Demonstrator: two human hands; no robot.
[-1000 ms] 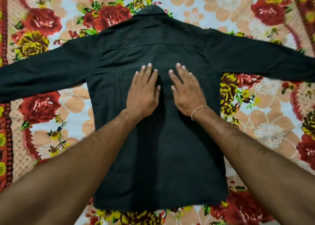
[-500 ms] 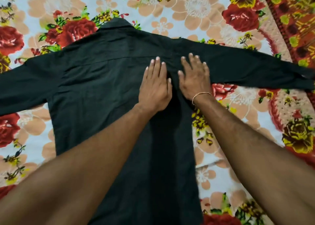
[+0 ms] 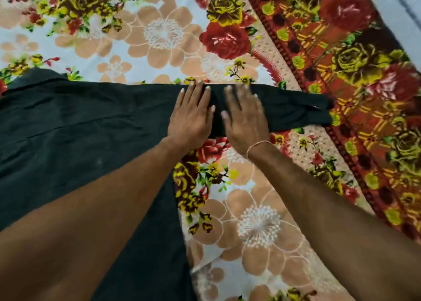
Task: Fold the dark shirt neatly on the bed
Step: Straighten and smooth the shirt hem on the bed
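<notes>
Flat palms (image 3: 191, 120) (image 3: 245, 120) on matte, creased dark shirt (image 3: 79, 127).

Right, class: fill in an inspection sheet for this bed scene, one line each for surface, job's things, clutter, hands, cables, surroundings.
Surface: bed under a floral sheet, red patterned border at the right.
Job's things: dark shirt spread flat, not yet folded; its sleeve stretches out to the right.
Clutter: nothing seen.
Hands: left hand and right hand lie flat, palms down, side by side on the sleeve near the shoulder; a thin band circles the right wrist.
Cables: nothing seen.
Surroundings: pale strip at the top right corner, too little to identify.
</notes>
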